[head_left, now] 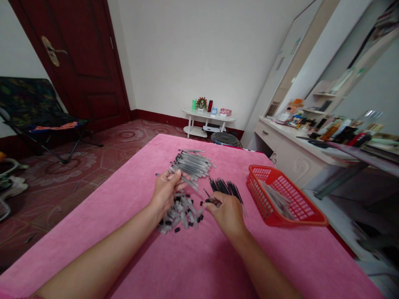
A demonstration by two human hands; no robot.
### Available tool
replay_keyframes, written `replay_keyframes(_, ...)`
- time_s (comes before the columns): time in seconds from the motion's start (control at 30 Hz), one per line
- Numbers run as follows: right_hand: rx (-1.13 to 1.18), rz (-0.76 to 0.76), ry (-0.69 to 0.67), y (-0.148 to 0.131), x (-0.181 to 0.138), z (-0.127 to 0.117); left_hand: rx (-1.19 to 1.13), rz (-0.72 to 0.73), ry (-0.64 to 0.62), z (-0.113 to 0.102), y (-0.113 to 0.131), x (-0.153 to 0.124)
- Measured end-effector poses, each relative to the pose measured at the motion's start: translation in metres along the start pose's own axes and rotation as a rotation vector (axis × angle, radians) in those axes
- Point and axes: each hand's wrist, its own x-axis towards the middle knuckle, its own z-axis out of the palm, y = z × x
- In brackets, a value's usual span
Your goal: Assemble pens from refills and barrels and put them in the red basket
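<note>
On the pink cloth-covered table (124, 232), my left hand (166, 189) is closed around a clear grey pen barrel (187, 181) that sticks out to the right. Just beyond it lies a stack of several more grey barrels (192, 163). My right hand (225, 211) pinches a thin black refill (208, 200) at its fingertips, next to a bundle of black refills (226, 187). Between and under both hands sits a loose heap of clear pen caps and small black bits (182, 214).
A red plastic basket (307, 214) with finished pens inside stands at the right of the table. Beyond are a white dresser with bottles (299, 141), a small white side table (207, 118), a dark red door (77, 58) and a folding chair (34, 108).
</note>
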Motion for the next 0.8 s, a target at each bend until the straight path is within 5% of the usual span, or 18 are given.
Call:
replay_keyframes(0.1,0.242,0.095,-0.045,-0.004,0.001,0.0,-0.036,0.007,0.044,-0.003,0.003,0.005)
replay_keyframes(0.3,0.907,0.398,-0.377,-0.015,-0.001,0.005,0.018,-0.012,-0.051,0.005,0.003,-0.005)
replay_keyframes(0.47,0.673,0.209,-0.459,-0.017,-0.001,-0.001,0.113,-0.013,-0.133,0.011,0.005,-0.012)
replay_keyframes(0.63,0.339,0.06,-0.638,-0.006,0.007,-0.026,0.019,0.064,0.046,-0.005,0.018,0.009)
replay_keyframes(0.8,0.13,0.124,-0.497,0.014,0.024,-0.053,-0.093,0.104,0.195,-0.023,0.028,0.026)
